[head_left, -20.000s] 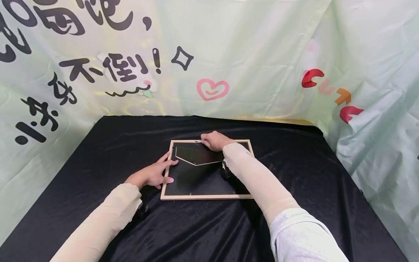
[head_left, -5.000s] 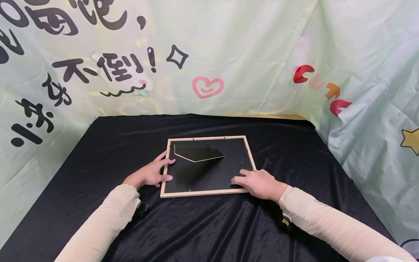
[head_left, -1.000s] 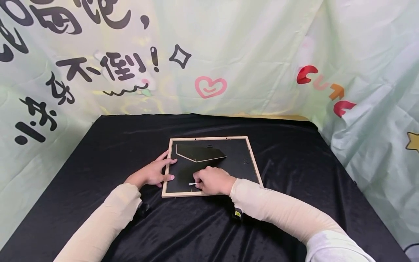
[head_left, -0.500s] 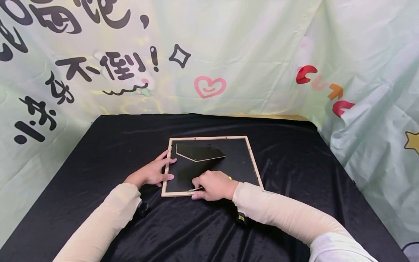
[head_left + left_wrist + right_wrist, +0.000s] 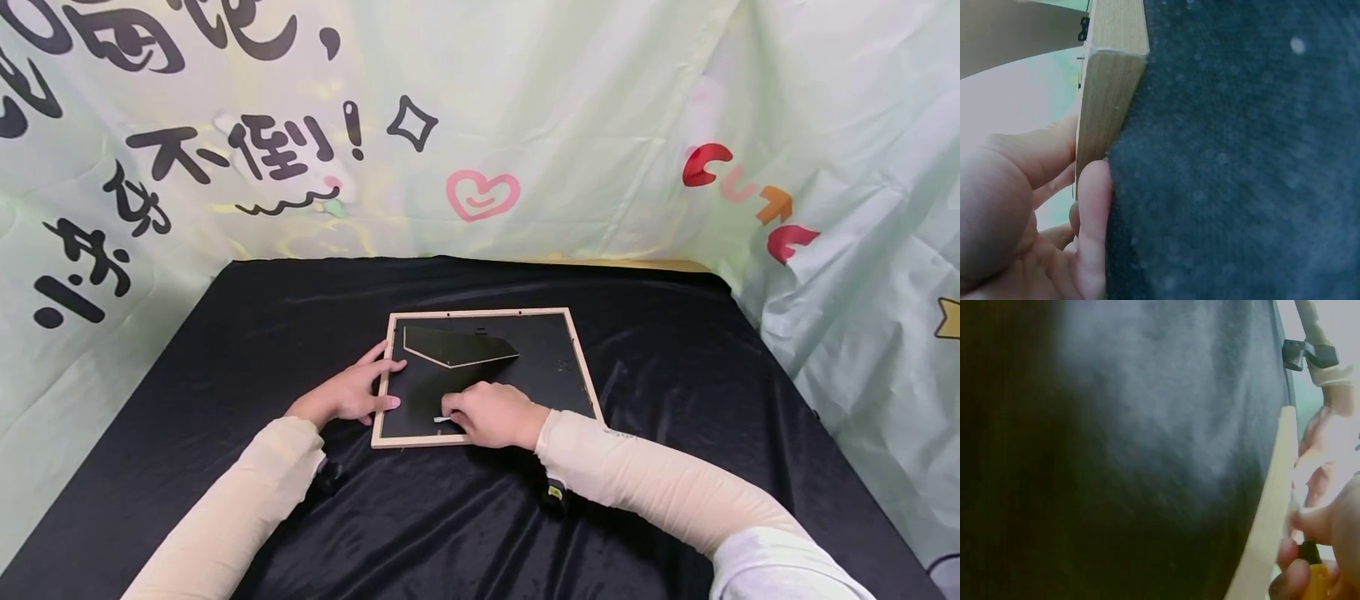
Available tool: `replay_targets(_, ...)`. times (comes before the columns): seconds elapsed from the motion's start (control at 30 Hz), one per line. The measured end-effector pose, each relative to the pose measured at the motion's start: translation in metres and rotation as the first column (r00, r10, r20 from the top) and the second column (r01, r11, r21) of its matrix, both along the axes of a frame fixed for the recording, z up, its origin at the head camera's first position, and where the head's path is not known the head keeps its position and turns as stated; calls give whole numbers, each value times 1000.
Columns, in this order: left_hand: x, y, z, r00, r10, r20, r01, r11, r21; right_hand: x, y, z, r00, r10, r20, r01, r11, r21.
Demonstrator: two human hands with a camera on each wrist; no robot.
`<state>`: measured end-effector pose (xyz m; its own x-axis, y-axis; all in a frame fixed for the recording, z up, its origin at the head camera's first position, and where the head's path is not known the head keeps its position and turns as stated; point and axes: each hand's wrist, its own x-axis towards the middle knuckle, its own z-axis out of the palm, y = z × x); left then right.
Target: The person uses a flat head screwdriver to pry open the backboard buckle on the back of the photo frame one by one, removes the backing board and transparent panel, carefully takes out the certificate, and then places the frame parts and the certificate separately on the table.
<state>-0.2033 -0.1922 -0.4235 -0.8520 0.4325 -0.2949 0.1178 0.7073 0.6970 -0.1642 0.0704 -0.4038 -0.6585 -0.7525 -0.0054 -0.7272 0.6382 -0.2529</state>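
A picture frame [image 5: 483, 313] with a light wooden rim lies back side up, its black backing board [image 5: 540, 367] showing. The easel leg [image 5: 457, 346] on the board is partly raised. My left hand [image 5: 348, 394] holds the frame's left edge, thumb and one finger reaching over the rim. Near the front rim, my right hand [image 5: 491, 414] grips a screwdriver [image 5: 442, 419] whose flat silver tip points left, close over the board. Its yellow handle [image 5: 1318, 582] and black collar show in the right wrist view. Most of the tool is hidden in the fist.
Black cloth [image 5: 300, 300] covers the table, with folds in front of the frame. Printed fabric [image 5: 600, 125] hangs behind and on both sides. Small dark fasteners sit along the frame's inner edges.
My right hand has gone from the far rim to the right front corner, then to the front rim. Just now the screwdriver tip lifts back from that rim. My left hand stays put.
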Motion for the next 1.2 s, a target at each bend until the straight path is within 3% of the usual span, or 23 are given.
replay_targets(0.53, 2, 0, 3, 1000, 7, 14, -7, 1000, -11, 5, -4, -5, 996, 85, 0, -85, 995, 44)
replay_targets(0.73, 1, 1, 4, 1000, -1, 7, 1, 1000, 8, 3, 0, 1, 1000, 9, -28, -9, 1000, 27)
replay_targets(0.93, 1, -1, 4, 1000, 3, 12, -3, 1000, -6, 1, 2, 8, 995, -97, -16, 98, 991, 94)
replay_targets(1.2, 1, -1, 3, 1000, 2, 11, -2, 1000, -3, 4, -5, 5, 994, -84, 76, 78, 994, 81)
